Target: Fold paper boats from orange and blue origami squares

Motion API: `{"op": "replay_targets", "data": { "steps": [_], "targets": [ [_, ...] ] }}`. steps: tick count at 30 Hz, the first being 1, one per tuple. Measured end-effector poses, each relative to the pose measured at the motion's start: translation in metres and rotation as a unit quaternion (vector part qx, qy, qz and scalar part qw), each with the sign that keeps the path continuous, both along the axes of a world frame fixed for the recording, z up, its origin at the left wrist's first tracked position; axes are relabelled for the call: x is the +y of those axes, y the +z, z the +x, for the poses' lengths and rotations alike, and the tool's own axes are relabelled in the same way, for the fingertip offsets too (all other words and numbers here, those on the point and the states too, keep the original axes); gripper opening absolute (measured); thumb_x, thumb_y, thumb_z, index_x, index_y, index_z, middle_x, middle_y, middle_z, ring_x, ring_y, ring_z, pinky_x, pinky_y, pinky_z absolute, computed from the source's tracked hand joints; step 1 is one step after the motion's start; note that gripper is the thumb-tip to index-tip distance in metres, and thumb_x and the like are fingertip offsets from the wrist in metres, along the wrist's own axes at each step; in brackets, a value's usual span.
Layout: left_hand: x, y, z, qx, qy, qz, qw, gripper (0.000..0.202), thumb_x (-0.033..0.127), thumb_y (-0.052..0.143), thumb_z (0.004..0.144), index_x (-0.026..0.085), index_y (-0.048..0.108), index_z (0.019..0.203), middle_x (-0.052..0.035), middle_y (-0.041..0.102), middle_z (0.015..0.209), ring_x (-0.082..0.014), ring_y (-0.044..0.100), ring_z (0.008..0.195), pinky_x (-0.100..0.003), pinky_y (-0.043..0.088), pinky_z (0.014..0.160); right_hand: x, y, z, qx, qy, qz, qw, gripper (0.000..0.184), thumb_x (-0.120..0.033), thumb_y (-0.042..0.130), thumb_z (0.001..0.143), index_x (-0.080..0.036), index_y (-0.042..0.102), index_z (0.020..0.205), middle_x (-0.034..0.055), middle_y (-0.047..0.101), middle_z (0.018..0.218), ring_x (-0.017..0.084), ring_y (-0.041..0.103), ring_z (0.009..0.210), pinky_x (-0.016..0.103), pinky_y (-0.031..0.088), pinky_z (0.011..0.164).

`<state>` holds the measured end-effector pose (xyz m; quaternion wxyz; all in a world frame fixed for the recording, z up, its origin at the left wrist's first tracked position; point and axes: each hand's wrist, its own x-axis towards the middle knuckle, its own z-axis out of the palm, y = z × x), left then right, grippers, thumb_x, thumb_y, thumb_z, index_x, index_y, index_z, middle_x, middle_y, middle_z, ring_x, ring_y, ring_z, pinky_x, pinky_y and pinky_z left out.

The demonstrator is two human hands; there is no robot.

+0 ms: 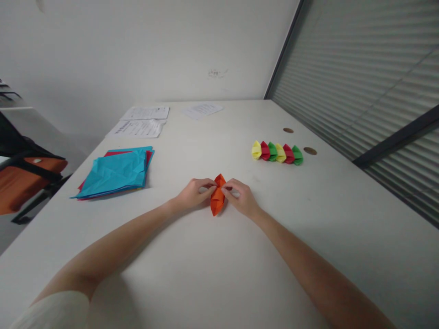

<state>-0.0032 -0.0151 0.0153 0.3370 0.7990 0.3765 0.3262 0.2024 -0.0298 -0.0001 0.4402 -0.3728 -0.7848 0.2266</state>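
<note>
An orange folded paper piece [217,201], pointed at both ends, lies at the middle of the white table between my hands. Its long axis runs toward and away from me. My left hand [196,193] pinches its left edge near the middle, thumb and index finger together. From the other side, my right hand [241,197] pinches the right edge at about the same height. The fingertips cover part of the paper's centre, so the folds there are hidden.
At right stands a row of several folded paper pieces [277,152] in yellow, red and green. A stack of coloured paper sheets [118,170], blue on top, lies at left. Printed sheets [140,128] rest farther back. Window blinds [343,82] border the table's right side.
</note>
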Motion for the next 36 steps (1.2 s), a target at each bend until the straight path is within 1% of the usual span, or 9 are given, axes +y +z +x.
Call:
{"op": "replay_targets", "data": {
  "steps": [5,11,15,17,21,24,29,32,36],
  "targets": [
    [0.003,-0.002,-0.001,0.01,0.019,0.007,1.0,0.021,0.029,0.054,0.088,0.015,0.071,0.088,-0.0043,0.075,0.087,-0.0151,0.068,0.078,-0.026,0.052,0.079,0.003,-0.003,0.001,-0.015,-0.02,0.036,0.999,0.025,-0.033,0.047,0.097,-0.02,0.06,0.079,0.0042,0.062,0.076,0.018,0.058,0.076,0.032,0.047,0.072],
    [0.002,-0.001,0.0,-0.015,0.02,-0.012,1.0,0.02,0.028,0.055,0.087,0.015,0.07,0.087,-0.0051,0.075,0.085,-0.0159,0.068,0.078,-0.028,0.054,0.077,0.005,-0.006,0.001,-0.036,-0.023,0.085,0.995,0.021,-0.028,0.048,0.097,-0.021,0.06,0.081,0.0045,0.063,0.076,0.019,0.057,0.075,0.034,0.046,0.073],
    [0.002,-0.004,0.001,-0.031,-0.023,-0.016,0.999,0.027,0.026,0.059,0.084,0.014,0.069,0.105,-0.0088,0.074,0.102,-0.0172,0.07,0.086,-0.029,0.056,0.081,0.003,-0.003,0.004,-0.037,-0.019,0.124,0.991,0.017,-0.024,0.049,0.096,-0.02,0.062,0.087,0.0056,0.065,0.081,0.019,0.057,0.079,0.035,0.047,0.074],
    [0.001,-0.003,0.001,-0.034,-0.024,-0.012,0.999,0.032,0.026,0.062,0.082,0.014,0.068,0.111,-0.01,0.073,0.109,-0.0178,0.07,0.089,-0.03,0.056,0.084,0.003,-0.002,0.005,-0.04,-0.019,0.136,0.99,0.015,-0.023,0.049,0.096,-0.021,0.063,0.09,0.0057,0.065,0.083,0.019,0.058,0.081,0.036,0.048,0.077],
    [-0.001,0.004,0.001,-0.029,0.002,-0.001,1.0,0.024,0.029,0.06,0.084,0.014,0.069,0.1,-0.0073,0.075,0.096,-0.0171,0.069,0.084,-0.029,0.055,0.081,0.002,-0.003,0.004,-0.034,-0.034,0.136,0.99,0.014,-0.024,0.052,0.095,-0.021,0.065,0.093,0.0073,0.063,0.09,0.02,0.058,0.088,0.038,0.049,0.081],
    [-0.001,0.009,0.0,0.001,-0.005,0.007,1.0,0.021,0.029,0.053,0.089,0.014,0.068,0.09,-0.0047,0.073,0.085,-0.0151,0.067,0.076,-0.026,0.054,0.075,0.001,-0.005,0.002,-0.026,-0.026,0.128,0.991,0.013,-0.024,0.052,0.094,-0.021,0.065,0.094,0.0073,0.061,0.093,0.02,0.058,0.091,0.037,0.05,0.081],
    [0.001,0.004,-0.002,0.007,-0.063,0.058,0.996,0.016,0.024,0.052,0.089,0.014,0.065,0.089,-0.0051,0.069,0.086,-0.0136,0.063,0.077,-0.026,0.051,0.077,-0.001,-0.004,0.002,-0.024,-0.013,0.126,0.992,0.012,-0.022,0.052,0.094,-0.021,0.063,0.094,0.0067,0.061,0.091,0.02,0.058,0.09,0.037,0.051,0.08],
    [0.001,0.001,-0.002,0.004,-0.072,0.079,0.994,0.015,0.025,0.052,0.09,0.014,0.063,0.088,-0.0057,0.067,0.085,-0.0138,0.061,0.078,-0.027,0.049,0.077,0.0,-0.004,0.002,-0.024,-0.012,0.125,0.992,0.012,-0.022,0.051,0.094,-0.021,0.063,0.093,0.0067,0.061,0.091,0.02,0.058,0.089,0.037,0.051,0.079],
    [0.001,0.0,-0.002,0.012,-0.077,0.082,0.994,0.016,0.027,0.052,0.092,0.015,0.061,0.086,-0.0052,0.065,0.084,-0.0138,0.06,0.078,-0.027,0.049,0.076,0.0,-0.005,0.001,-0.026,-0.015,0.128,0.991,0.012,-0.022,0.051,0.094,-0.021,0.063,0.092,0.0065,0.061,0.089,0.02,0.058,0.088,0.037,0.051,0.079]
  ]
}}
